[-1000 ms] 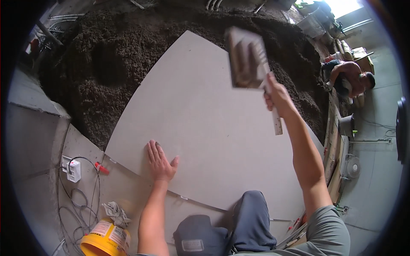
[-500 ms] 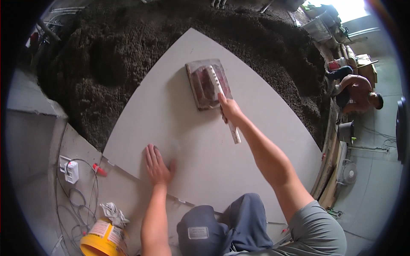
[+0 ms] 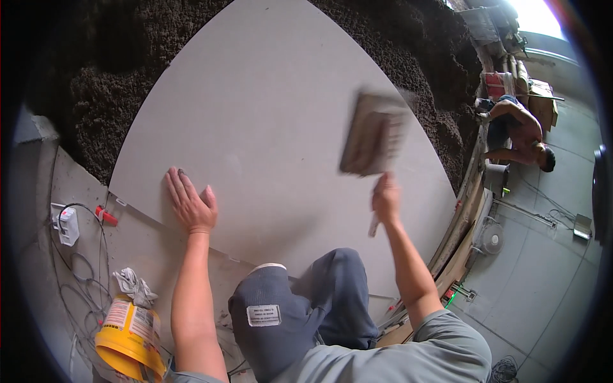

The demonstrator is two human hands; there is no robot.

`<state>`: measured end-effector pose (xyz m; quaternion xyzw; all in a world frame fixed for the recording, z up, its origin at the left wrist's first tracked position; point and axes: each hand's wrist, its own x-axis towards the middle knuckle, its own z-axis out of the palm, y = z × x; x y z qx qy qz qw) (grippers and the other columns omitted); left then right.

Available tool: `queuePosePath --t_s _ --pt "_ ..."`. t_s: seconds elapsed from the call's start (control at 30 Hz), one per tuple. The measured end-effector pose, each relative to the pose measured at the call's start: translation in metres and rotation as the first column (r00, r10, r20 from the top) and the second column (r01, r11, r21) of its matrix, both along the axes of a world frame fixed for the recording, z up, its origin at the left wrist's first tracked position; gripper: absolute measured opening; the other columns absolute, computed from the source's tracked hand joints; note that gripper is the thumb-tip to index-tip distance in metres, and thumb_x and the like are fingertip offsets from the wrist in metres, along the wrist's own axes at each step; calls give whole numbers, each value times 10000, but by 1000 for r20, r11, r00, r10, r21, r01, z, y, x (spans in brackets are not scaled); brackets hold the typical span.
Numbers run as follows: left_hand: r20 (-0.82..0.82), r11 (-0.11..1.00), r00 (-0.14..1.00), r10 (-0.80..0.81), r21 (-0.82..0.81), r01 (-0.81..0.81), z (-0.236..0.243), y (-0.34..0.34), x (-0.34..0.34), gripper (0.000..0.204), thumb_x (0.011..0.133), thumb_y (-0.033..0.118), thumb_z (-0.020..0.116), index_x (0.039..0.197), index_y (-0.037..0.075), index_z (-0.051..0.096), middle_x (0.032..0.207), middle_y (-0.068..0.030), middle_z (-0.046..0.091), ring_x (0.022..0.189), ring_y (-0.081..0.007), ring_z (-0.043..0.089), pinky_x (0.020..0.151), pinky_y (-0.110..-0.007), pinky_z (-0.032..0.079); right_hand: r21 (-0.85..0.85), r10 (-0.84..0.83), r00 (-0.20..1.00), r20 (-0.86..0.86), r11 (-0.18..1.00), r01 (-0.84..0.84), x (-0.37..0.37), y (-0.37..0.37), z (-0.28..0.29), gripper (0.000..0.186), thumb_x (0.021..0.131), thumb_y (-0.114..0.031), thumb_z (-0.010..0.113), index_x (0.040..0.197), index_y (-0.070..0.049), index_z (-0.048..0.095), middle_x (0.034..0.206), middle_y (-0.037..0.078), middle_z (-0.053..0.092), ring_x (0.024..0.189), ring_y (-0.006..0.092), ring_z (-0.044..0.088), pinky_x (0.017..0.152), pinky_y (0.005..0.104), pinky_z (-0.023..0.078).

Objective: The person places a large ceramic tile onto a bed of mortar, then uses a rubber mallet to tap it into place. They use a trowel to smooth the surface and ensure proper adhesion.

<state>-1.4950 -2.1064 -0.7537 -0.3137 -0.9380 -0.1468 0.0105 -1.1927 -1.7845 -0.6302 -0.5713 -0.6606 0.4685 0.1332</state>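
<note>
A large light grey tile (image 3: pixel 281 121) lies on dark, crumbly bedding (image 3: pixel 96 76), with small clips (image 3: pixel 121 202) along its near edge. My left hand (image 3: pixel 191 201) rests on its left part, fingers spread. My right hand (image 3: pixel 385 201) grips the handle of a tamper (image 3: pixel 373 131) with a broad rectangular head, blurred by motion, over the right part of the tile; whether it touches the tile I cannot tell. My bent knee (image 3: pixel 268 287) is at the tile's near edge.
A yellow bucket (image 3: pixel 128 338) with a rag (image 3: pixel 135 287), a white socket block (image 3: pixel 65 225), a red tool (image 3: pixel 106 216) and cables sit at left. At right, another person (image 3: pixel 523 127) bends near cardboard boxes (image 3: pixel 543 105); wooden boards (image 3: pixel 466 223) and a fan (image 3: pixel 488 239) lie below.
The tamper came down toward the middle of the tile, then moved right, now blurred. My right hand moved with it. My left hand stays spread on the tile. The view has shifted.
</note>
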Motion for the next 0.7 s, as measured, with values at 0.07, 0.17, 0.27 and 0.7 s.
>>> queuePosePath --t_s 0.07,0.17,0.27,0.7 --pt "-5 1000 1000 5 0 -5 0 1 -2 718 915 385 503 1431 -91 354 1568 -236 275 1470 -389 229 1188 -497 192 -256 -28 967 253 962 95 12 0 -33 587 988 -636 391 713 -119 437 520 -26 402 397 112 367 364 294 324" --pt "-2 999 1000 24 -38 -24 1 -15 6 720 907 381 512 1430 -89 355 1565 -232 285 1467 -390 237 1184 -502 203 -233 270 906 326 952 -200 73 -22 -34 585 1012 -579 373 720 -84 482 524 14 454 458 159 462 442 348 410" --pt "-16 999 999 43 26 -42 0 -4 0 728 882 373 536 1421 -83 359 1555 -226 307 1456 -387 261 1179 -509 224 -210 525 700 484 847 -489 150 -38 -41 566 1018 -493 399 784 -6 566 598 95 560 563 196 520 562 383 462" --pt "50 999 999 9 -36 -7 7 5 -5 743 884 367 534 1441 -84 339 1575 -232 264 1474 -381 227 1181 -499 212 -234 435 851 295 896 -377 -327 123 -37 620 907 -707 475 785 -113 606 520 17 450 406 164 422 377 346 343"
